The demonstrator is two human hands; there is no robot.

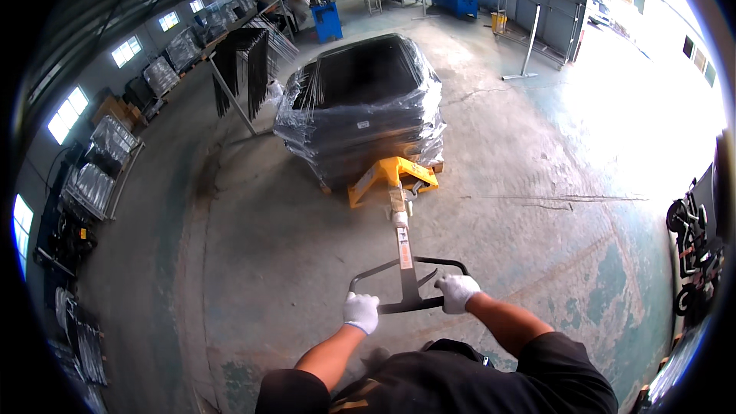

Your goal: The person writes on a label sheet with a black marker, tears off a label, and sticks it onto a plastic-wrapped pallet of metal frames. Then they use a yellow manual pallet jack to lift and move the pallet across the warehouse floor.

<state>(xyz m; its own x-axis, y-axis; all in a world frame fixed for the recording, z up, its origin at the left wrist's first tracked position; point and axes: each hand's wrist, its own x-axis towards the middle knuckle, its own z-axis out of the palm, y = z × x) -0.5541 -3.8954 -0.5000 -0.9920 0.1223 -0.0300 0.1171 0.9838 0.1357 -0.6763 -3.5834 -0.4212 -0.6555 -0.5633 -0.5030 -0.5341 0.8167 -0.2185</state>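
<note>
Gloves on, both fists closed on the black loop handle [408, 285]: left hand [361, 311] on its left side, right hand [457, 292] on its right. Ahead, the tiller runs to the yellow pallet jack [392, 176], tucked under a plastic-wrapped dark load [362, 111] on the concrete floor [268, 245].

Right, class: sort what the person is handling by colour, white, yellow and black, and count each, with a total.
White: 2, the gloved left hand and gloved right hand
Yellow: 1, the pallet jack
Black: 2, the loop handle and the plastic-wrapped load
Total: 5
</note>
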